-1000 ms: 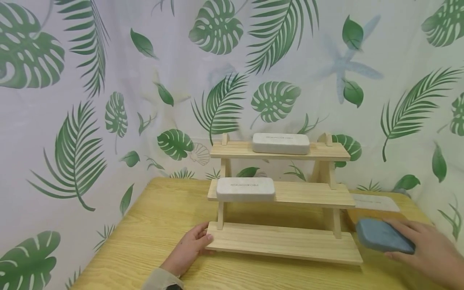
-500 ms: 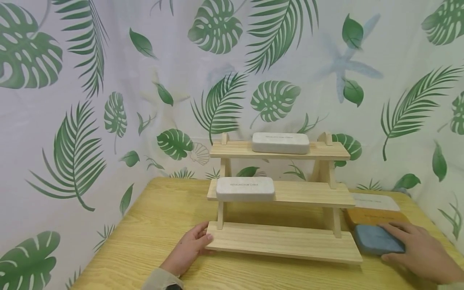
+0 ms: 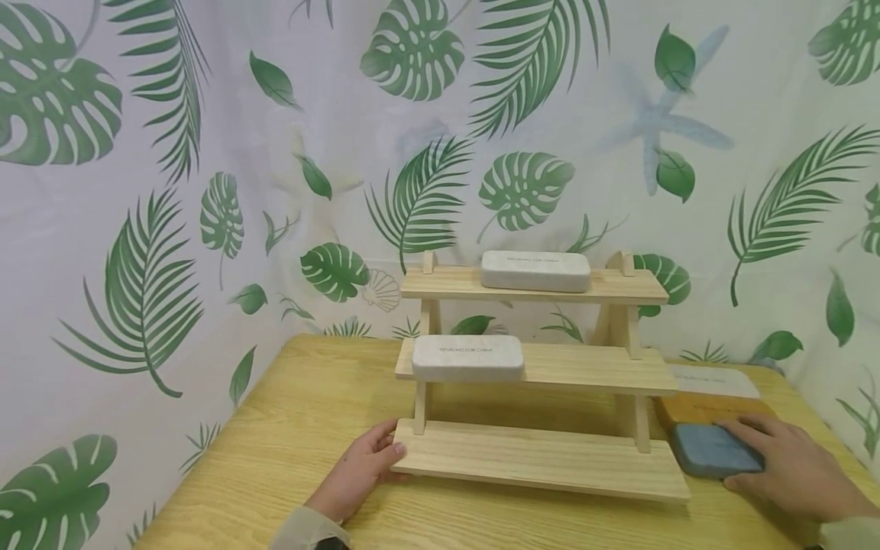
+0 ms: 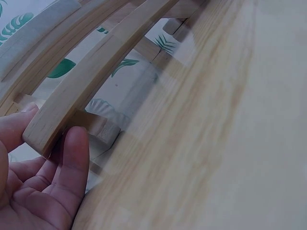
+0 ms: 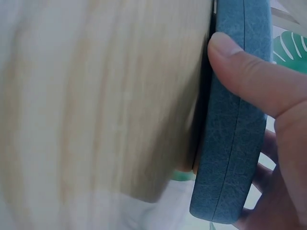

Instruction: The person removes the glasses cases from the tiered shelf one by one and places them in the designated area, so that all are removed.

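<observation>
A three-tier wooden display stand (image 3: 543, 462) stands on the table. My left hand (image 3: 360, 466) grips the left end of its bottom shelf; in the left wrist view the thumb and fingers (image 4: 74, 153) lie on either side of the board's end. My right hand (image 3: 791, 466) holds a blue glasses case (image 3: 715, 449) low at the table, just right of the bottom shelf. In the right wrist view the thumb (image 5: 249, 72) lies along the case's seamed side, with other fingers partly hidden behind it. An orange case (image 3: 715, 411) lies directly beyond the blue one.
A white glasses case (image 3: 535, 271) lies on the top shelf, and another white case (image 3: 467, 357) lies at the left of the middle shelf. A third white case (image 3: 715, 380) lies behind the orange one. A leaf-patterned curtain (image 3: 330, 153) hangs behind the table (image 3: 275, 428).
My right hand has brought the blue glasses case down and slightly left, uncovering more of the orange case. Over the last half second it has barely moved. My left hand keeps its grip.
</observation>
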A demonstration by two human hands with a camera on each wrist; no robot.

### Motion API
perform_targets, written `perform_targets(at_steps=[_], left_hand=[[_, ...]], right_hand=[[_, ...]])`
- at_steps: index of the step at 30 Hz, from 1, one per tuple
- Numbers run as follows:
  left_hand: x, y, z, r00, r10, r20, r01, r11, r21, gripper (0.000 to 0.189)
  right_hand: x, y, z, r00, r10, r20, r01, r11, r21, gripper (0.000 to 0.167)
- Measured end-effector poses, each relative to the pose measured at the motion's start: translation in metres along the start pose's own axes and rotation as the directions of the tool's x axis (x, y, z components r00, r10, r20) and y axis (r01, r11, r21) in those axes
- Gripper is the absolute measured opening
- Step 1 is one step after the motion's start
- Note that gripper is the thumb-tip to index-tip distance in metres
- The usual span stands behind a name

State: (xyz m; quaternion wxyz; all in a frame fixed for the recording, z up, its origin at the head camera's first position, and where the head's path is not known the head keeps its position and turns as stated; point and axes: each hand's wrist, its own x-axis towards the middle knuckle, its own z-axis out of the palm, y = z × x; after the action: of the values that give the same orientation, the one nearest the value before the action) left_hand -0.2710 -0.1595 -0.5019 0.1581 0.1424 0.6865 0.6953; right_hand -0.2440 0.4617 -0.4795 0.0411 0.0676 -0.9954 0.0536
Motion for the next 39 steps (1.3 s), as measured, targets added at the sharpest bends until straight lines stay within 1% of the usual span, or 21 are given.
perform_targets(at_steps=[5,11,16,22,25,28,33,36,39], left_hand=[[0.0,-0.001,0.0,1.0,0.003,0.007,-0.003,1.0,-0.009,0.071],[0.001,-0.003,-0.002,1.0,0.012,0.015,-0.012,1.0,-0.013,0.07],[0.001,-0.003,-0.001,1.0,0.014,0.019,-0.014,1.0,-0.017,0.07],[0.001,-0.002,0.0,1.0,0.006,0.011,-0.005,1.0,-0.019,0.071],[0.0,-0.002,-0.001,1.0,0.004,0.012,-0.004,1.0,-0.02,0.071],[0.0,-0.002,-0.002,1.0,0.006,0.015,-0.006,1.0,-0.017,0.072],[0.0,-0.002,-0.001,1.0,0.002,0.011,-0.002,1.0,-0.008,0.073],[0.0,-0.002,-0.001,1.0,-0.001,0.008,0.001,1.0,-0.013,0.073],[0.001,-0.002,-0.001,1.0,0.001,0.009,0.0,1.0,-0.019,0.072]], right_hand=[[0.004,0.004,0.003,1.0,0.021,0.016,-0.021,1.0,0.012,0.106],[0.004,0.008,0.007,1.0,0.022,0.013,-0.023,0.999,0.032,0.104],[0.003,0.008,0.008,1.0,0.028,0.002,-0.028,0.999,0.02,0.101],[0.0,0.003,0.006,0.999,0.033,-0.008,-0.033,0.999,0.028,0.107],[-0.002,-0.004,0.002,0.999,0.014,-0.037,-0.013,1.0,0.026,0.11],[-0.005,-0.012,-0.001,0.996,-0.028,-0.079,0.031,0.999,0.035,0.11],[-0.007,-0.027,-0.009,0.978,-0.102,-0.184,0.112,0.992,0.049,0.109],[-0.007,-0.036,-0.016,0.972,-0.117,-0.205,0.13,0.99,0.048,0.108],[-0.007,-0.045,-0.025,0.971,-0.121,-0.205,0.134,0.99,0.051,0.106]])
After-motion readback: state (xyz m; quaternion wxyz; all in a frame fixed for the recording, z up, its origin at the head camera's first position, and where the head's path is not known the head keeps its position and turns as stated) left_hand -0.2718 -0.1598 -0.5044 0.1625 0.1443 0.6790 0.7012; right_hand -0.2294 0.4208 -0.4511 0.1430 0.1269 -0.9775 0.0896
